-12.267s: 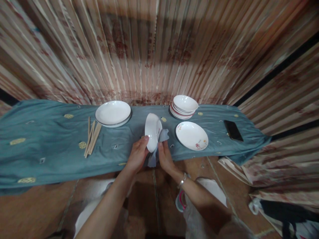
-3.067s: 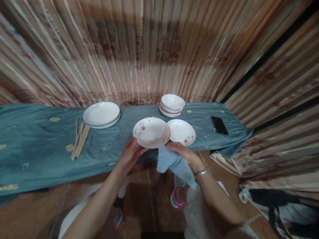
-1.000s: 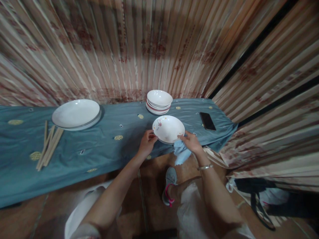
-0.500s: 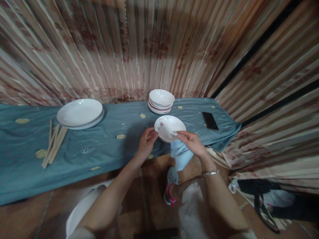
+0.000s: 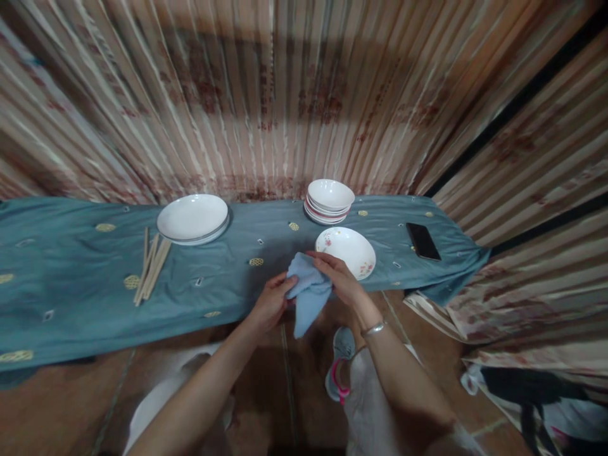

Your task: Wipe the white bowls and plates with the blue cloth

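Note:
Both my hands hold a light blue cloth (image 5: 311,297) in front of the table's near edge. My left hand (image 5: 273,301) pinches the cloth's left side between thumb and fingers. On the other side, my right hand (image 5: 338,277) grips its upper right part, and one end of the cloth hangs down. Just behind my right hand, a white bowl with a flower pattern (image 5: 349,248) rests on the table; the hand covers part of its near left rim. A stack of white bowls (image 5: 330,195), some red-banded, stands behind it.
Two stacked white plates (image 5: 192,216) lie on the left of the blue-green tablecloth (image 5: 247,288), with several chopsticks (image 5: 154,269) in front of them. A black phone (image 5: 422,241) lies at the right. A pleated curtain (image 5: 294,101) hangs behind the table.
The flowered bowl has left my hands and now sits on the table. My left hand has come onto the cloth, which both hands now hold. The view has shifted slightly left.

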Motion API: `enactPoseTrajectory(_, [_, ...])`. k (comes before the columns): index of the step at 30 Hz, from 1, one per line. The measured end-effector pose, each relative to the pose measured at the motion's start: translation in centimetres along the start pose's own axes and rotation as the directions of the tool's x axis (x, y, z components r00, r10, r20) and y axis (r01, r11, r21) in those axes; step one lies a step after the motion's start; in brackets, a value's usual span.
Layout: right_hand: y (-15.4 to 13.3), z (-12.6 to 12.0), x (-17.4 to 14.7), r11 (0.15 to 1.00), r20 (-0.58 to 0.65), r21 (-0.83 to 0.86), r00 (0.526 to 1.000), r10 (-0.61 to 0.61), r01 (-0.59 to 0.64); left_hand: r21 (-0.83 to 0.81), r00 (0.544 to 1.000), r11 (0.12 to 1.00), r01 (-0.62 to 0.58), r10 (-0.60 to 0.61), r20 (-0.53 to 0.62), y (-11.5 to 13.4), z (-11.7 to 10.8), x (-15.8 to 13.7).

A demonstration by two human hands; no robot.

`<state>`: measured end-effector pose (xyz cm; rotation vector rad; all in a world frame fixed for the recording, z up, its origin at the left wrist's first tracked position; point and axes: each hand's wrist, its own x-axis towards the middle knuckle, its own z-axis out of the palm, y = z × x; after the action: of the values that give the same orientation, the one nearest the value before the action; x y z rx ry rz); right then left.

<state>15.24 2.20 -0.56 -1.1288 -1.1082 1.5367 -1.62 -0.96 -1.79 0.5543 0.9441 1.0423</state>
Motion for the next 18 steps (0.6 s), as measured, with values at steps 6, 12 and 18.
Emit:
enactPoseTrajectory(6, [0.8,1.7,0.8,0.994,0.192,-0.112,0.981,0.036,-0.014,0.287,0.959,0.92,-0.267,0.283,-0.015,2.2,-3.0,-0.6])
enactPoseTrajectory(12, [1.7,3.9,1.5,0.989,0.272,-0.118,0.961,-0.055,0.09,0.469,0.906,0.798,-0.377,0.423,0.007,3.5,-4.6,-2.0])
enactPoseTrajectory(18, [1.6,5.3,1.4,0.983,0.452,-0.182,0.887,0.096,-0.014,0.29,0.928,0.91,-0.296,0.346,-0.14,5.1,-6.2,-2.7])
